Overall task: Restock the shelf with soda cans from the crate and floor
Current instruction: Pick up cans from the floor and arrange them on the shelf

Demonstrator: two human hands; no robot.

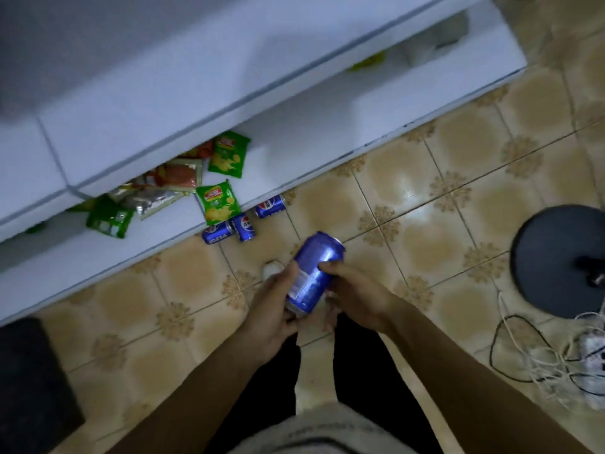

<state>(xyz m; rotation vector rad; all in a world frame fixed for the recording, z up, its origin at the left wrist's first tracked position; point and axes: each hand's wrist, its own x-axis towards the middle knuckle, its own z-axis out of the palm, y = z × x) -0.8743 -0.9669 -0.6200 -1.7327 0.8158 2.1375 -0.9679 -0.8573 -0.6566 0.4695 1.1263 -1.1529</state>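
— Beige patterned floor tiles (pixel 435 204) all round, and that long white shelf unit (pixel 294 149) running slantwise across the room. What has the person got there?

— One blue aluminium soda can (pixel 314 276), held out in front between both hands. The left hand (pixel 278 309) is wrapped round its lower end, the right hand (pixel 357 290) closed on its side, thumb over the top. My guess is the can is being turned or steadied before it goes on the shelf.

— Any more to pick up?

— Three blue soda cans on the floor (pixel 242 221), lying on their sides tight against the foot of the shelf, likely rolled there. They carry the round red, white and blue Pepsi mark; the lettering is too blurred for me to read.

— And on the lowest board?

— Green crisp packets (pixel 217 201) with a red and yellow badge, looks like Lay's, tumbled among silver and orange snack bags (pixel 163 188).

— The crate?

— Possibly the dark box (pixel 32 381) at the bottom left corner; I cannot tell. On the right, a round black stand base (pixel 553 260) and a tangle of white cables (pixel 563 355).
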